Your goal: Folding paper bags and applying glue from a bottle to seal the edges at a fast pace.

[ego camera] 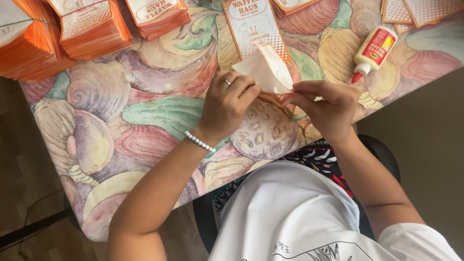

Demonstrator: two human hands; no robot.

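Desk (145,111) with shell-pattern cover. Orange paper stacks (92,26) at its far-left edge. Glue bottle (373,52) lies far right. Both hands, left hand (226,104) and right hand (326,108), pinch a folded paper sleeve (266,70) mid-desk, fingers closed on its lower edge.

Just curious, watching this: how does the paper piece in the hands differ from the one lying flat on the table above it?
The paper piece in the hands is folded and lifted off the table, its pale plain side showing; both hands pinch its lower edge. The flat sheet lies untouched, printed side up, with an orange border. Both look like the same orange-and-white paper.
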